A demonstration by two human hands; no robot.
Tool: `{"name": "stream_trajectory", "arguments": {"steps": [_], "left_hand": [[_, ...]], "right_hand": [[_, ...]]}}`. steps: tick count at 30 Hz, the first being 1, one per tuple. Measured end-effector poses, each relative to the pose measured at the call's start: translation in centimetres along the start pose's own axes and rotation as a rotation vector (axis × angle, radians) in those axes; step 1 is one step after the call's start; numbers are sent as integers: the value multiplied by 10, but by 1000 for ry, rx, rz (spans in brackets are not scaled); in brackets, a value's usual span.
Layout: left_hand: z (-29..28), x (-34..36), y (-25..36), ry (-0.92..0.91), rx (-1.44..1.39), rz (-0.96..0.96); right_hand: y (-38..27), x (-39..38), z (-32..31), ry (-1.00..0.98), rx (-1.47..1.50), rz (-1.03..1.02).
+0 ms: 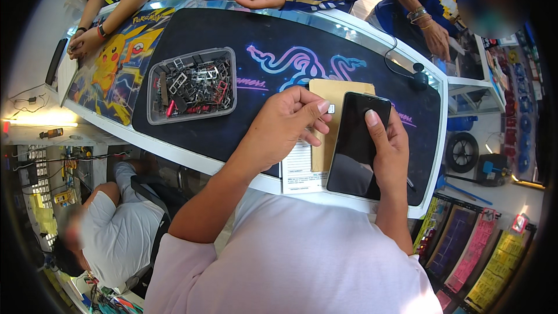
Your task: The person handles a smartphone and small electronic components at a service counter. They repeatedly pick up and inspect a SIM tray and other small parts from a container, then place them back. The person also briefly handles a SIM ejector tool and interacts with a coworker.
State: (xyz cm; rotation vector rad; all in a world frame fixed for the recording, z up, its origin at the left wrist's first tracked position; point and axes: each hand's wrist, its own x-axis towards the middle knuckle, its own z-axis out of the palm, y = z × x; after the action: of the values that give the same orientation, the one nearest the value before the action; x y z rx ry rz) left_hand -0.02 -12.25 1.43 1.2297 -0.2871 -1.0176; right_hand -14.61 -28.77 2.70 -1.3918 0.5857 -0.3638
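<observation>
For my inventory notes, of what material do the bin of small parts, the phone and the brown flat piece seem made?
Bin: probably plastic; its walls look smooth, cloudy and translucent. Phone: front likely glass, glossy black with reflections; back not visible. Brown flat piece: paper or thin cardboard, judging by its matte surface.

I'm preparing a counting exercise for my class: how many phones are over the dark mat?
1. The dark-screened phone is in the right hand, partly in front of the brown paper. Another could be hidden beneath the paper or the left hand.
</observation>
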Motion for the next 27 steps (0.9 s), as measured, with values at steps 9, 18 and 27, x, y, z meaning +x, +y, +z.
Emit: {"name": "stream_trajectory", "arguments": {"steps": [9,18,27], "left_hand": [[-1,-4,0,-8,-56,4],[14,-17,-2,-280,-146,-19],[-23,-40,8,-428,-406,-157]], "right_hand": [[-10,-4,2,129,-1108,-241],[-16,-11,22,-73,-448,-384],[-11,-11,48,-105,-418,-549]]}}
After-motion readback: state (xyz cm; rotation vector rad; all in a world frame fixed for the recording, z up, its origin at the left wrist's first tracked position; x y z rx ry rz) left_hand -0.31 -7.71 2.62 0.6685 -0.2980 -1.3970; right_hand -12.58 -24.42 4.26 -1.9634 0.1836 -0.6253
